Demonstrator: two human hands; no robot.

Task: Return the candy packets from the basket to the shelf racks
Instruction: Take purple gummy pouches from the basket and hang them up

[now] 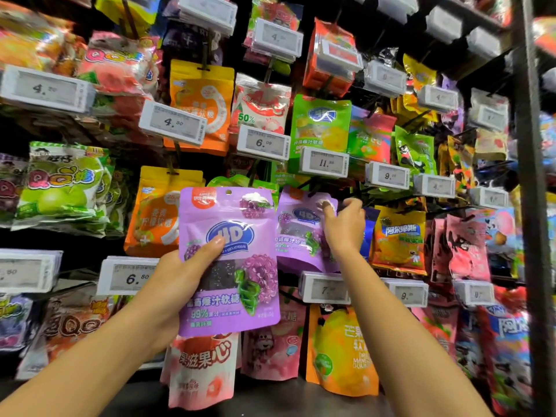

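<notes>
My left hand (183, 272) grips a purple 4D grape candy packet (231, 284) by its left edge, thumb across the front, and holds it upright in front of the racks. Just to its right hangs a second purple 4D packet (298, 233) on a hook. My right hand (343, 224) pinches that packet's top right corner at the hook. The basket is out of view.
Rack hooks carry many candy packets: orange ones (156, 212) to the left, a green 4D packet (320, 124) above, yellow (397, 236) and pink ones (466, 248) to the right. Price tags (323, 288) jut out on the hook ends. A dark upright post (532, 176) stands at right.
</notes>
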